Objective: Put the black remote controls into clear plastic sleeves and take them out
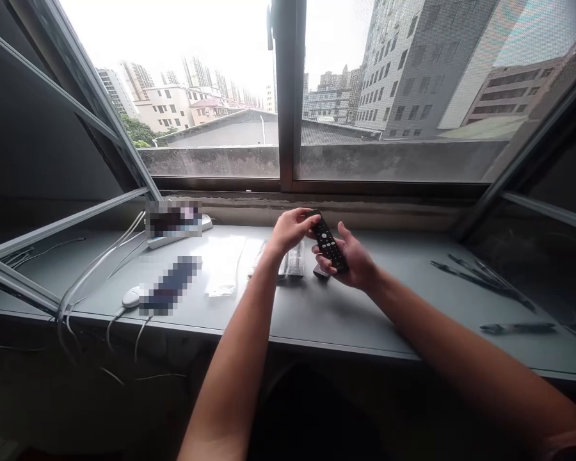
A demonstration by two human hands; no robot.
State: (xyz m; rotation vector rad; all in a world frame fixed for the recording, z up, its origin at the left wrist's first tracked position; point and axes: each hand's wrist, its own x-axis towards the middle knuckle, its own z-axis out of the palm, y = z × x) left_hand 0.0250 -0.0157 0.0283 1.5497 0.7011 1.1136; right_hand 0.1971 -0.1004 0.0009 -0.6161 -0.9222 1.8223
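Black remote (324, 235) is held tilted above the desk (413, 256), top end pinched in the left hand (290, 229), lower end in the right hand's (358, 259) curled fingers, thumb raised; best keep right support firm, left pressure light.

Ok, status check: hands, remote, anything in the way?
Left hand on remote's far end; right hand gripping near end. Remote above table, buttons facing camera. Left forearm partly hides packs.
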